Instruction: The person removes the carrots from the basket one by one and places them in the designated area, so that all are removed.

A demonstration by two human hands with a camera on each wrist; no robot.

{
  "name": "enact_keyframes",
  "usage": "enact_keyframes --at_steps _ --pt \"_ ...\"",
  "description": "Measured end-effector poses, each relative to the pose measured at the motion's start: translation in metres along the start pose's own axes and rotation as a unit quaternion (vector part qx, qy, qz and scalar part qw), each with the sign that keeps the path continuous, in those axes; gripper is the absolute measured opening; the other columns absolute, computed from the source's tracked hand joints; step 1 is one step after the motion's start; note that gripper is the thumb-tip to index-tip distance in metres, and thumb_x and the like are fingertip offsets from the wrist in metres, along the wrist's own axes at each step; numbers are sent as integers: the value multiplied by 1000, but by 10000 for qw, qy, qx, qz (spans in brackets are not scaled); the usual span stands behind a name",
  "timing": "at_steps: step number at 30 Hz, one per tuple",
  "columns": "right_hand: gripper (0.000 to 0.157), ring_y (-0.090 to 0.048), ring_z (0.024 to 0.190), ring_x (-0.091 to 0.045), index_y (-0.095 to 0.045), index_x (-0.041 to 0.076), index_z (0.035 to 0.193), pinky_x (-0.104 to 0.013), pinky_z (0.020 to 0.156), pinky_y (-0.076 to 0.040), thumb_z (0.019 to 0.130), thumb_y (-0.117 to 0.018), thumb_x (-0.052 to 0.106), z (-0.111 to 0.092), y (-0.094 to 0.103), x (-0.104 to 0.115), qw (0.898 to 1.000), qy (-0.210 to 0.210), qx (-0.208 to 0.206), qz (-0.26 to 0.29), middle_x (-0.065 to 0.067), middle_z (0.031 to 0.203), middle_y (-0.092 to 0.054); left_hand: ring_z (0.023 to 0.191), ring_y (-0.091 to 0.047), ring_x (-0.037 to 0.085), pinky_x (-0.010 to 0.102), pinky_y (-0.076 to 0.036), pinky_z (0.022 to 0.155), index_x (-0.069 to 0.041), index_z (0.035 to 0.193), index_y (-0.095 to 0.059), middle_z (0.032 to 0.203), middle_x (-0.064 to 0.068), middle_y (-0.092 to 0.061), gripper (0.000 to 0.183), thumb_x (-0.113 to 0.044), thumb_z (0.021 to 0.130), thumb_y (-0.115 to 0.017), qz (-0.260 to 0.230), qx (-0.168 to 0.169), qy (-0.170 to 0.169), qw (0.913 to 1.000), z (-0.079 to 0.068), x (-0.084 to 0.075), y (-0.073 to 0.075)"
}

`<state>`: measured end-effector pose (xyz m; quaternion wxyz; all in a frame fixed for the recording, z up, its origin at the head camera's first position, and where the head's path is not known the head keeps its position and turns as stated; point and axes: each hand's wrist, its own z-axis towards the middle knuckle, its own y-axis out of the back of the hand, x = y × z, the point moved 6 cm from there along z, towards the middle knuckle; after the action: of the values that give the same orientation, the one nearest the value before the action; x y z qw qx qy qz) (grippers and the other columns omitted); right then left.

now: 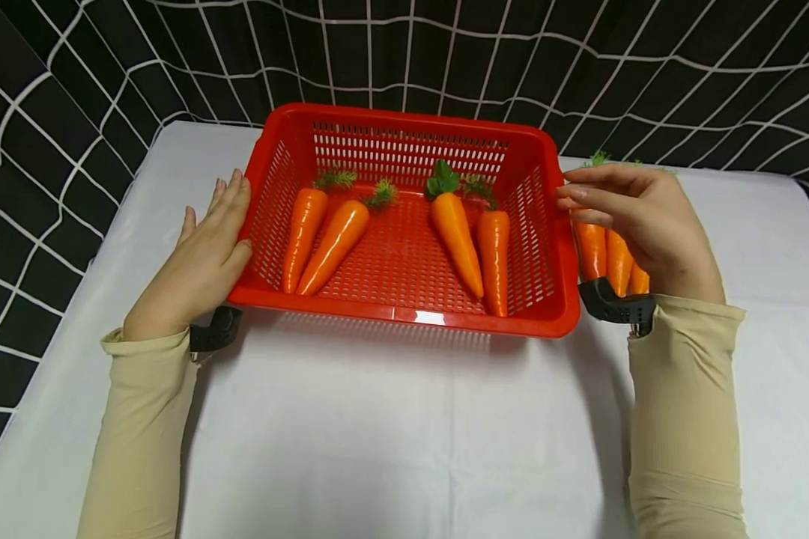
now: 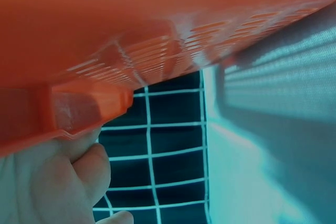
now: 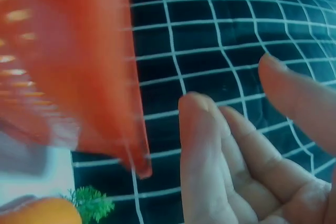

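A red plastic basket [image 1: 394,322] with slotted walls stands in front of me, seen from above in the head view. Inside lie two carrots on the left, one of them a carrot [image 1: 333,247] with a feathery top, and two on the right, including a leafy-topped carrot [image 1: 457,243]. My left hand [image 1: 205,251] rests along the basket's left rim with its fingers extended; the left wrist view shows the fingers [image 2: 92,174] right under the rim. Beside the right rim is my right hand [image 1: 654,217], fingers slightly bent, thumb apart, holding nothing; the right wrist view shows a gap to the basket.
Several more carrots [image 1: 593,251] lie on the white-covered table [image 1: 377,434] to the right of the basket, partly hidden by my right hand. A black cloth with a white grid [image 1: 438,56] hangs behind the table and along its left side.
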<state>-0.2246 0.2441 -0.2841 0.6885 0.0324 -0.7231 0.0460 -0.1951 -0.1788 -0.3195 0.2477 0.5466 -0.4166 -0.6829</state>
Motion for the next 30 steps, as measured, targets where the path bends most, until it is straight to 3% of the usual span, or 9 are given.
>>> enact_keyframes --at_steps 7,12,19,25,30 --pt "29 -70 83 -19 -69 -4 105 -25 69 -53 79 -74 8 17 -7 12 9992 -117 71 -388 -11 93 -71 143 4 19 52 11 110 -3 151 -10 157 7 -2 63 -14 95 -37 13 -33 -21 10000 -1 0 1" --pt "27 -70 85 -17 -69 0 105 -24 71 -52 81 -73 12 36 -19 17 9950 -122 298 -947 -10 95 -70 143 4 21 52 11 109 -2 151 -10 157 7 -2 63 -14 95 -37 10 -24 14 10000 -3 2 0" --pt "37 -69 83 -15 -63 -7 113 -22 72 -53 84 -71 13 65 -34 18 9912 -382 467 -1182 -7 94 -69 143 4 21 53 11 109 -2 150 -10 157 7 -2 63 -14 95 -36 17 7 6 10000 -1 2 -2" --pt "37 -67 82 -13 -60 -7 116 -21 73 -53 87 -67 15 84 -44 17 9719 -542 543 -2224 -2 94 -68 143 5 20 54 10 109 -2 151 -9 157 7 -1 63 -14 95 -36 22 43 -47 10000 1 -1 -2" --pt "35 -65 80 -13 -61 -6 117 -20 73 -52 89 -65 15 98 -52 8 9548 -771 735 -2776 -2 96 -65 143 4 21 54 10 109 -2 150 -9 157 7 -1 63 -14 95 -36 23 46 -64 10000 1 -3 -2"
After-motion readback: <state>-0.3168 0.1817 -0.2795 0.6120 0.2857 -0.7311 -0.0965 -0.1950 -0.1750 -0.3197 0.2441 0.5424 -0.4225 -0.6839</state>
